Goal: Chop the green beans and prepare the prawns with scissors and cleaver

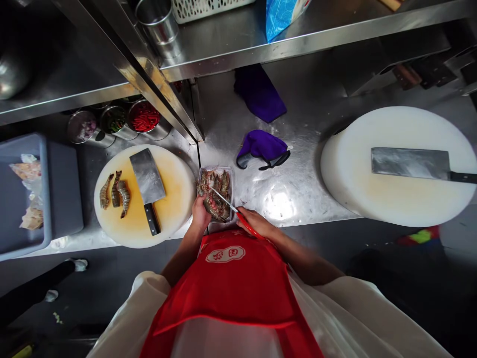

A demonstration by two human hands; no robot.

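Observation:
My left hand (200, 213) is closed around a shrimp (203, 190) at the left edge of a small white tray (231, 185). Several whole shrimp (224, 184) lie in that tray. In my right hand (255, 221) is a pair of scissors (242, 217) with red handles, its metal blades reaching left over the tray toward the held shrimp. Whether the blades touch the shrimp I cannot tell. On the round white cutting board (179, 171) to the left lie three headless shrimp (115, 193) beside a cleaver (148, 174) with a black handle.
Another thick round board (350, 164) with a cleaver (410, 162) stands at right. Purple cloths (263, 146) lie behind the tray. A grey bin (63, 189) is far left, near metal pots of red chillies (144, 118). A steel shelf edge (238, 58) overhangs the counter.

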